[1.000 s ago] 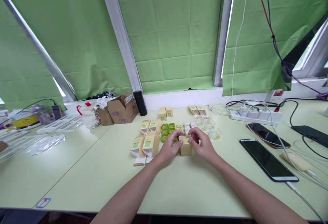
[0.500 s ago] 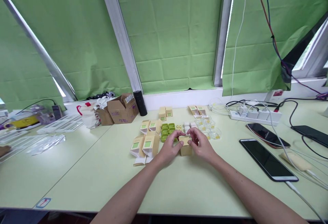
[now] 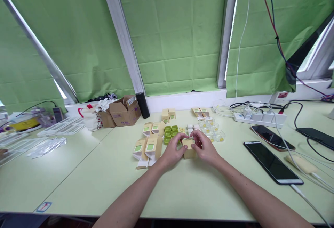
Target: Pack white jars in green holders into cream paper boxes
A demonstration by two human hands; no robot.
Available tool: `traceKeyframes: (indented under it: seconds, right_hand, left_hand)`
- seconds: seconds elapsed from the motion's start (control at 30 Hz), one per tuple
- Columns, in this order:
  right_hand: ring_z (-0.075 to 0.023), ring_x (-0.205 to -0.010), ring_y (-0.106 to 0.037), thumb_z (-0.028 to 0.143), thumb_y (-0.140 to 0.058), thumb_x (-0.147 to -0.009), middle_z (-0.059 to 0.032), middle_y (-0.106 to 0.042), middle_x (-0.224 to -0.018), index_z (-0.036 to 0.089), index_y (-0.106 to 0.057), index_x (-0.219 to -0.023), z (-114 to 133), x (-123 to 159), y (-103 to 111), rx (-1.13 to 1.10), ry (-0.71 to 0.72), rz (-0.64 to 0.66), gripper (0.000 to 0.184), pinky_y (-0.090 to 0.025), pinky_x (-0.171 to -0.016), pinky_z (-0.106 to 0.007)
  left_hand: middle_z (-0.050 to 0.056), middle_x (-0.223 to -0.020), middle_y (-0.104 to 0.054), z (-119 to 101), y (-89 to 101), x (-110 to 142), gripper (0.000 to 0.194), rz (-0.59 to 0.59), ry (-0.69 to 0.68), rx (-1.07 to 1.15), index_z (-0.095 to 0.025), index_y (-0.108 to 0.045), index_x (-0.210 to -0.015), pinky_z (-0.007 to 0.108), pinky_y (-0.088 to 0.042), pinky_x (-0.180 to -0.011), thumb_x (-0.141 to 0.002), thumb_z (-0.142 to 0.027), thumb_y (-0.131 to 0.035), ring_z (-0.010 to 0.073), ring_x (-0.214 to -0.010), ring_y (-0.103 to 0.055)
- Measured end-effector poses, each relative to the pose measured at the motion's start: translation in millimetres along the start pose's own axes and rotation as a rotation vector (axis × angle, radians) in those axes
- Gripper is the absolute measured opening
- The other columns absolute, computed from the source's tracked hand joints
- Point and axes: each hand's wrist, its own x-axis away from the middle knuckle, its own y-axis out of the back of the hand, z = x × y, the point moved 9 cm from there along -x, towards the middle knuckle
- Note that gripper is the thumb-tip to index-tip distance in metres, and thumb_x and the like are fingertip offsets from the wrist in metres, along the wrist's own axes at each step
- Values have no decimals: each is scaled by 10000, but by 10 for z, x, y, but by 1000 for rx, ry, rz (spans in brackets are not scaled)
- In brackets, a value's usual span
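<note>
A small kraft cardboard box (image 3: 189, 153) stands on the table in front of me. My left hand (image 3: 172, 154) is closed on its left side, thumb near the top edge. From the right, my right hand (image 3: 206, 148) grips the same box with thumb and bent fingers. Both hands partly cover its top. Left of them lie several open kraft boxes (image 3: 154, 146) with green labels and white flaps. Just beyond my hands are green square cups (image 3: 167, 134), small yellow pieces (image 3: 182, 130), white blocks (image 3: 190, 126) and clear plastic cups (image 3: 219, 136).
Two closed kraft boxes (image 3: 165, 114) and two open ones (image 3: 200, 112) sit farther back. A black cylinder (image 3: 142, 105) and a brown carton (image 3: 125, 112) stand back left. Phones (image 3: 273, 163), cables and a power strip (image 3: 261, 118) occupy the right. Clear trays (image 3: 23, 146) lie left.
My hands stay almost still around the small box, with only slight finger movement. At the far left edge, a brown shape, perhaps another person's hand, shifts a little over the trays.
</note>
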Motion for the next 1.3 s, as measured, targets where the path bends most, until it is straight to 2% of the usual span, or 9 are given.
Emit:
traceKeyframes:
  seconds: [0.23,0.4,0.47,0.6,0.73,0.87,1.03,1.3]
  right_hand:
    - [-147,-689,-475,138,-578,-828,23,-493,-895,247,-549,-1126,-3,-4,-3,-15,-2,42,319,-410,-644,-297]
    - [-159,-781,-513,101,-582,-798,-4,-495,-1025,270,-484,-1284,95,31,-29,-46,44,193,524,-468,-710,-310]
    - [-164,-807,-518,81,-580,-775,-14,-490,-1055,272,-466,-1314,104,33,-24,-14,48,216,583,-476,-731,-316]
    - [-151,-734,-481,72,-552,-761,-15,-483,-1054,260,-480,-1281,22,-27,59,54,26,113,558,-441,-671,-302]
    - [-149,-709,-476,69,-520,-755,-16,-487,-1036,249,-503,-1222,-11,-61,165,69,29,-14,500,-419,-654,-300]
    - [-165,-729,-474,128,-569,-803,-16,-493,-1027,266,-498,-1267,125,-18,136,43,97,33,489,-438,-668,-312]
    - [-190,-785,-512,169,-678,-777,-48,-510,-1124,288,-507,-1333,204,31,56,171,103,107,594,-463,-686,-333]
    - [-194,-799,-537,94,-599,-761,-49,-492,-1120,283,-473,-1347,198,17,98,194,105,100,629,-485,-724,-351]
  left_hand:
    - [94,-1285,-677,0,-7,-10,329,10,-5,14,-228,-638,-1234,445,-442,-1107,-905,-233,-644,287,-1225,-596]
    - [95,-1288,-675,-50,11,-10,325,8,-4,20,-229,-638,-1239,432,-448,-1083,-915,-237,-638,285,-1205,-596]
    - [93,-1285,-675,-57,23,-2,327,-1,2,7,-227,-636,-1244,425,-453,-1066,-918,-255,-646,278,-1171,-599]
    - [90,-1276,-670,-8,63,12,342,-47,20,-11,-228,-626,-1287,387,-479,-975,-963,-334,-623,246,-1051,-600]
    - [88,-1244,-672,40,117,4,307,-115,26,23,-220,-636,-1263,347,-489,-893,-976,-316,-582,216,-956,-591]
    - [84,-1253,-679,15,122,-15,269,-121,24,44,-217,-647,-1200,344,-492,-894,-945,-247,-568,204,-932,-586]
    - [93,-1207,-702,7,114,-21,256,-118,23,79,-217,-642,-1182,345,-496,-895,-940,-228,-559,222,-992,-617]
    - [80,-1103,-697,132,158,-41,247,-170,48,94,-211,-625,-1167,343,-484,-891,-928,-214,-560,210,-977,-617]
